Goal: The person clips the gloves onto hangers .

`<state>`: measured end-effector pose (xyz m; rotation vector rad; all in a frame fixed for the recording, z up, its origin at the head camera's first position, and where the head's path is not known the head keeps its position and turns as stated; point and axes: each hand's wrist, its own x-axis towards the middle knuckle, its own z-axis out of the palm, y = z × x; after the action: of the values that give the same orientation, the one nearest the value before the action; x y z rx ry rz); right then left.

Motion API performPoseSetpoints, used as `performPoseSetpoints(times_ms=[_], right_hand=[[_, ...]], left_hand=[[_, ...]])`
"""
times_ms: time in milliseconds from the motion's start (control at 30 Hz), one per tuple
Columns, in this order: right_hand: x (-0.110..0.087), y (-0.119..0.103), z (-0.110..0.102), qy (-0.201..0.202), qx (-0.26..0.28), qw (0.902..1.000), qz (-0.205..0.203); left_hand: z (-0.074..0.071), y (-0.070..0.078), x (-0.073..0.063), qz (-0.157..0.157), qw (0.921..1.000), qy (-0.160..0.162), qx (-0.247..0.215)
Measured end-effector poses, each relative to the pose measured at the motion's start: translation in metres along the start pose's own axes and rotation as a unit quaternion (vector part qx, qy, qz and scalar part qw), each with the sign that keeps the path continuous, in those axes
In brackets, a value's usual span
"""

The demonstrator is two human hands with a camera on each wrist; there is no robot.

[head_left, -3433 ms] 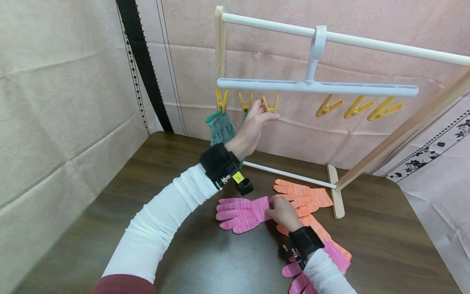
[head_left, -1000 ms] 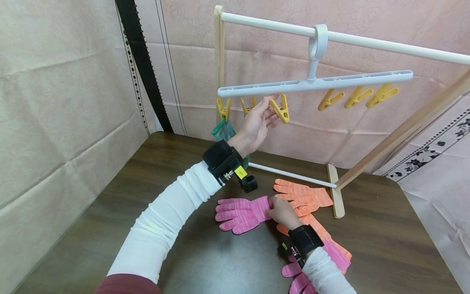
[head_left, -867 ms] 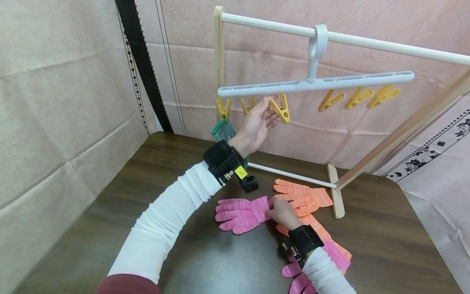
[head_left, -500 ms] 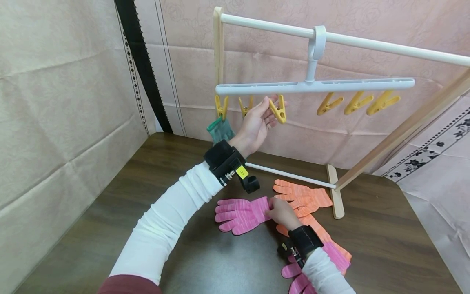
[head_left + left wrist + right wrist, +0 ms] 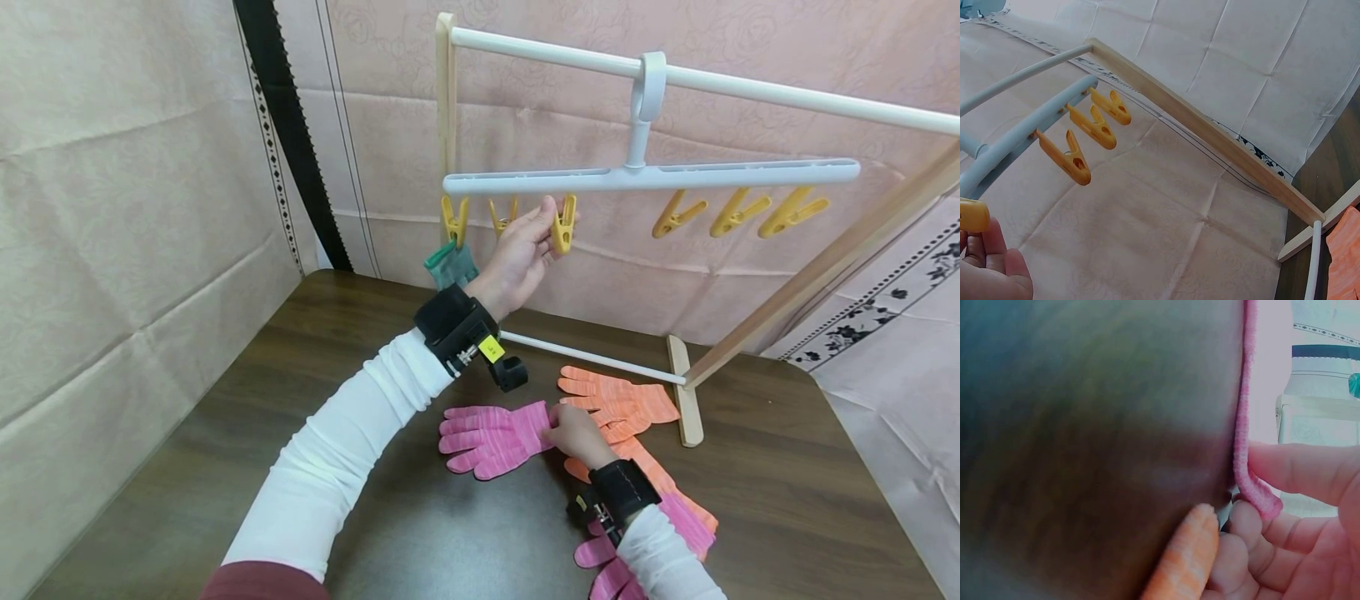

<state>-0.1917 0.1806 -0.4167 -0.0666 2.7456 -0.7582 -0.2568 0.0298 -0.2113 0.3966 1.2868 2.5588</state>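
My left hand (image 5: pixel 517 254) pinches a yellow clothespin (image 5: pixel 563 225) that hangs third from the left under the light blue hanger (image 5: pixel 555 179). In the left wrist view the same clothespin (image 5: pixel 974 215) shows at the lower left edge, by my fingertips. My right hand (image 5: pixel 581 435) grips the cuff of a pink glove (image 5: pixel 491 437), which lies flat on the table with its fingers to the left. The right wrist view shows thumb and fingers on the pink cuff (image 5: pixel 1244 425). A green glove (image 5: pixel 452 265) hangs from the leftmost clothespin (image 5: pixel 454 218), partly hidden behind my left wrist.
The hanger hooks over the white rod (image 5: pixel 750 86) of a wooden-legged rack. Three more yellow clothespins (image 5: pixel 738 214) hang on its right half. Orange gloves (image 5: pixel 626 400) and another pink glove (image 5: pixel 611 575) lie around my right forearm. A rack foot (image 5: pixel 686 400) stands at the right.
My left hand has shifted from behind the third clothespin to pinching it; its handles are now squeezed closer together. The hanger, tilted a second ago, hangs nearly level. The right hand has stayed in place.
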Motion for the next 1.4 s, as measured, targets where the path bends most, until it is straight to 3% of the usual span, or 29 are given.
performPoseSetpoints(times_ms=[633, 1400], right_hand=[[-0.0012, 0.0002, -0.0012, -0.004, 0.003, 1.0000, -0.001], [-0.0029, 0.0020, -0.0020, 0.014, 0.004, 0.9997, -0.019]], left_hand=[[-0.0045, 0.0002, 0.0027, 0.028, 0.9984, -0.001, 0.048], [-0.0040, 0.0011, 0.0033, 0.026, 0.9938, 0.024, 0.105]])
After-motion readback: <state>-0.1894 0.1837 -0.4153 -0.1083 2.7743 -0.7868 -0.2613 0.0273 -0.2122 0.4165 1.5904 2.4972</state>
